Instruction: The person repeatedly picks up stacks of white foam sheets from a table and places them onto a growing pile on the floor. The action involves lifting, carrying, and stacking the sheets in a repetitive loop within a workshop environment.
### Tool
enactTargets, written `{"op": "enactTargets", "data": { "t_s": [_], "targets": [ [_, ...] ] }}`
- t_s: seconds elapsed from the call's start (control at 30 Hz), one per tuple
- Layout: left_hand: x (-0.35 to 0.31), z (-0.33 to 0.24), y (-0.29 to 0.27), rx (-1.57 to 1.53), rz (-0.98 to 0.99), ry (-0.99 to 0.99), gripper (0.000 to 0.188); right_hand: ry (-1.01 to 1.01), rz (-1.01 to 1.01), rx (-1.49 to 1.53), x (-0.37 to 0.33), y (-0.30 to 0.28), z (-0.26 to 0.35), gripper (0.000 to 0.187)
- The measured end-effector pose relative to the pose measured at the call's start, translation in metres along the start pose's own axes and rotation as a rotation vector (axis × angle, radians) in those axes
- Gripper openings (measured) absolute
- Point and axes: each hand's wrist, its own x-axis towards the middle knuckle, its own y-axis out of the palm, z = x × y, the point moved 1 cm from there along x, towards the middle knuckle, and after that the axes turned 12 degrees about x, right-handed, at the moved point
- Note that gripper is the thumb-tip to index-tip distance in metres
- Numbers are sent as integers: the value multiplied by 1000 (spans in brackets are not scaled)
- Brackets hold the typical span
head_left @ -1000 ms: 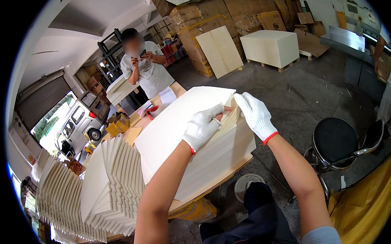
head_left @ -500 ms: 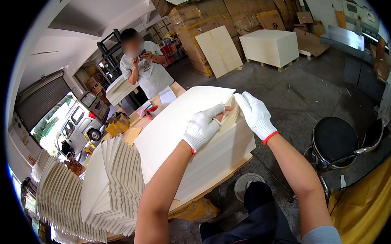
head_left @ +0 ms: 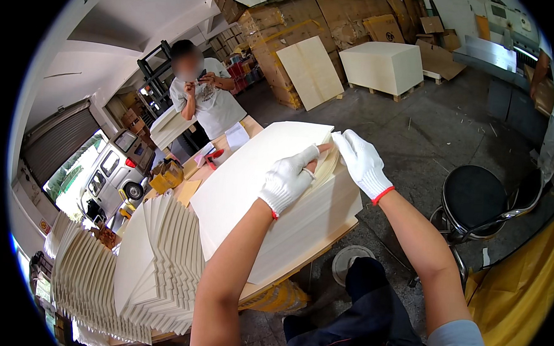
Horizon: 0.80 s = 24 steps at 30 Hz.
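The sheet stack (head_left: pixel 236 180) lies on the table (head_left: pixel 347 226), left of the stool (head_left: pixel 475 200) (smaller piles (head_left: pixel 162 254) further left).

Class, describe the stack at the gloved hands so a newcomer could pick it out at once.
Find the wooden table in front of the camera wearer. On its right part stands a thick stack of cream sheets, the gloved left hand and right hand near its far right corner. Its side is mostly even, while the stacks to its left have stepped, jagged edges.
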Motion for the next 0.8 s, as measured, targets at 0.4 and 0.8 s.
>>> {"op": "enactTargets", "data": {
  "t_s": [0.4,0.8],
  "targets": [
    [-3,-6,0,-13,21,1,42,-18,-25,-4,0,1,-7,51],
    [-12,-13,1,144,-102,93,46,-56,-97,-165,-6,-30,6,54]
  ]
}}
